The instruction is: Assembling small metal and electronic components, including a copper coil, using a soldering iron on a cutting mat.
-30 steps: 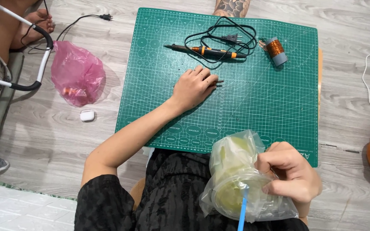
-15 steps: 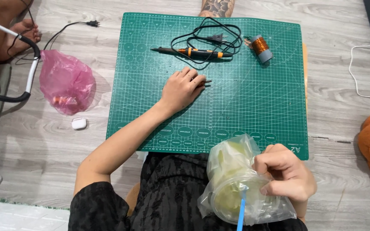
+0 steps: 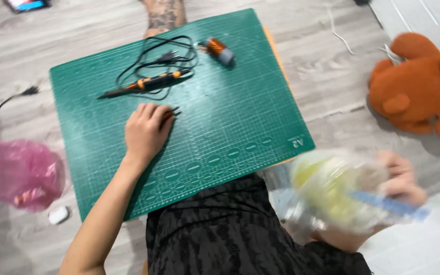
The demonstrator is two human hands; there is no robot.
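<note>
A blurred clear bag [image 3: 339,191] with yellowish contents and a blue straw sits in the right hand [image 3: 401,178], fingers wrapped around it, at the lower right off the green cutting mat [image 3: 240,127]. The left hand [image 3: 146,132] lies flat on the mat, covering a small dark tool near the soldering iron [image 3: 146,84].

Two hands are showing: the left hand [image 3: 146,133] and the right hand [image 3: 401,178]. One green cutting mat [image 3: 240,122] is lying there, carrying one soldering iron [image 3: 146,84] and one copper coil [image 3: 217,50]. Two plastic bags are showing (one pink bag [image 3: 21,173], one clear bag [image 3: 332,191]), plus one orange plush toy [image 3: 421,84].
</note>
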